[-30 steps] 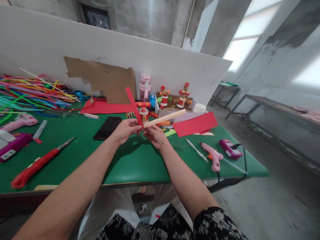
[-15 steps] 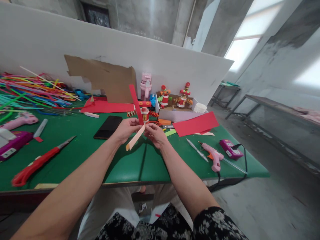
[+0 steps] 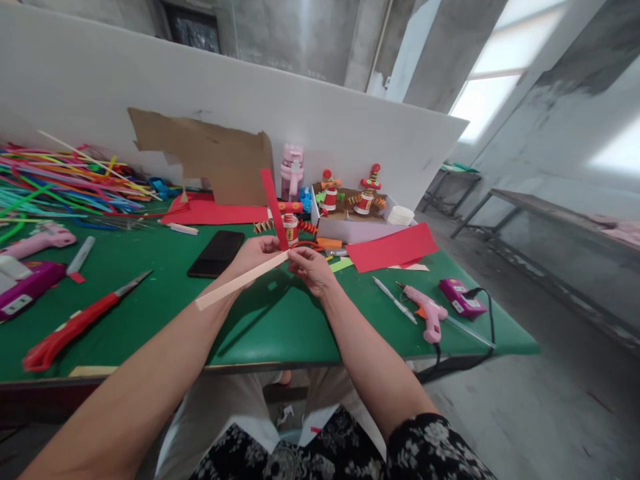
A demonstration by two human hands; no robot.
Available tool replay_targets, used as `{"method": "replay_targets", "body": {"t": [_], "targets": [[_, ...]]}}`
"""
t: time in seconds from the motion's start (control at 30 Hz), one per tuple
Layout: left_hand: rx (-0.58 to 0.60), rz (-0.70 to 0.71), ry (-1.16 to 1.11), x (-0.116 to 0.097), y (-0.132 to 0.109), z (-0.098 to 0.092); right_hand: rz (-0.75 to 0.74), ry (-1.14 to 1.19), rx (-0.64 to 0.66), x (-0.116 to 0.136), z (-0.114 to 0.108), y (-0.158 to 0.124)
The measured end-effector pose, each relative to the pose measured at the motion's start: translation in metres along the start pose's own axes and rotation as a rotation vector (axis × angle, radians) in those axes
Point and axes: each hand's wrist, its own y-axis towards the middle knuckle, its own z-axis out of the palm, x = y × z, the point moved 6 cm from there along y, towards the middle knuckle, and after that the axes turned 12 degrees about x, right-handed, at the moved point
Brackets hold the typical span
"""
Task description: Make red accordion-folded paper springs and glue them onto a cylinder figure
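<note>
My left hand [image 3: 260,252] pinches the low end of a red paper strip [image 3: 273,203], which stands up and leans slightly left. A pale orange paper strip [image 3: 240,283] meets it at my fingertips and slants down to the left over my left forearm. My right hand [image 3: 309,267] is closed with its fingertips on the joint of the two strips. Just behind my hands stands a red paper-cup figure [image 3: 290,230] with folded paper arms. Fingers hide the exact joint.
A black phone [image 3: 216,253] and red-handled scissors [image 3: 80,327] lie left. To the right are red paper sheets [image 3: 395,248], a white pen [image 3: 395,300] and a pink glue gun [image 3: 425,312]. Behind, a box [image 3: 345,231] holds two finished-looking figures beside a pink bottle [image 3: 292,170].
The pale orange strip has swung from pointing down toward me to slanting out left over my left forearm. Both hands have stayed nearly in place; the red strip still stands.
</note>
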Motion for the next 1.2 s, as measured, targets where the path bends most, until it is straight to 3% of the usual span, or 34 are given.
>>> {"method": "replay_targets", "body": {"t": [0.27,0.53,0.7,0.87,1.0,1.2], "targets": [[0.032,-0.073,0.089,0.001,0.000,-0.004,-0.019,-0.067,-0.019,0.004,-0.001,-0.001],[0.089,-0.130,0.146,0.001,-0.003,-0.009,-0.088,-0.299,-0.063,0.012,-0.004,-0.001],[0.079,-0.004,-0.015,-0.004,0.000,-0.006,-0.218,-0.130,-0.136,0.016,-0.007,0.002],[0.091,0.105,0.064,-0.004,-0.001,0.014,-0.275,0.026,-0.204,0.013,-0.010,0.003],[-0.017,0.159,0.014,0.003,0.001,0.021,-0.318,0.052,-0.202,0.010,-0.007,0.003],[-0.171,0.170,-0.080,0.010,0.004,0.011,-0.258,0.003,-0.203,0.005,-0.005,0.005]]}}
